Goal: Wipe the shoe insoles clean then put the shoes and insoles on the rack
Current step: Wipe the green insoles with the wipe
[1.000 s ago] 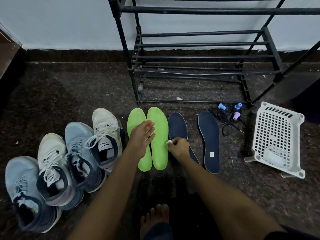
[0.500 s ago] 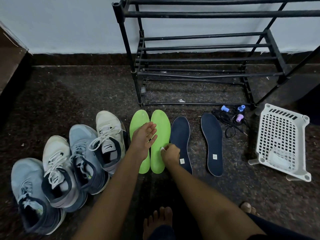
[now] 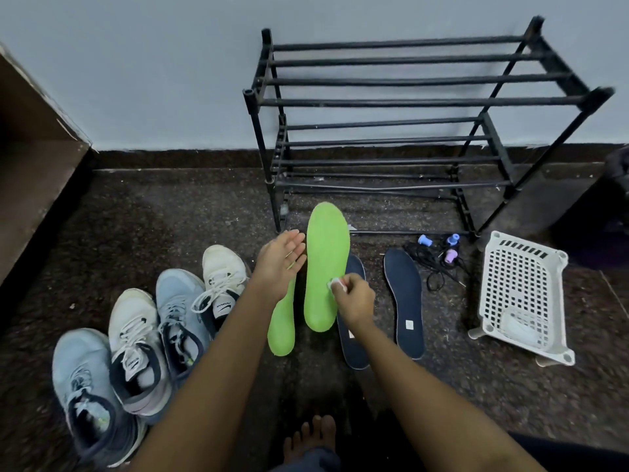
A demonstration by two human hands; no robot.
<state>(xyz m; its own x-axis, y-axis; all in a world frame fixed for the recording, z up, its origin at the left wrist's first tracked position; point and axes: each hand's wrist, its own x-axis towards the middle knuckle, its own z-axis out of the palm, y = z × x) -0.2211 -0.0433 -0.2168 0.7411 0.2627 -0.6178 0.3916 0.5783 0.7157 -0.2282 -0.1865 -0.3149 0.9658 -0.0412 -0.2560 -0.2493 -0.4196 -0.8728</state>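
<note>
One green insole point(image 3: 326, 264) is raised off the floor, toe end up, in front of the black shoe rack point(image 3: 408, 102). My left hand point(image 3: 280, 262) is flat with straight fingers against its left edge. My right hand point(image 3: 354, 299) pinches a small white wipe point(image 3: 335, 284) against the insole's lower right side. The other green insole point(image 3: 280, 333) lies on the floor, partly under my left wrist. Two navy insoles point(image 3: 405, 301) point(image 3: 354, 349) lie to the right. Several sneakers, white point(image 3: 223, 277) and light blue point(image 3: 85, 376), stand in a row on the left.
A white perforated basket point(image 3: 524, 294) lies on its side at the right. Black cords with coloured plugs point(image 3: 439, 257) sit by the rack's foot. Brown furniture point(image 3: 30, 148) lines the left edge. My bare foot point(image 3: 313, 437) is at the bottom.
The right green insole has come up off the floor and now stands raised. My left hand moved from lying on the insoles to its left edge. My view tilted up.
</note>
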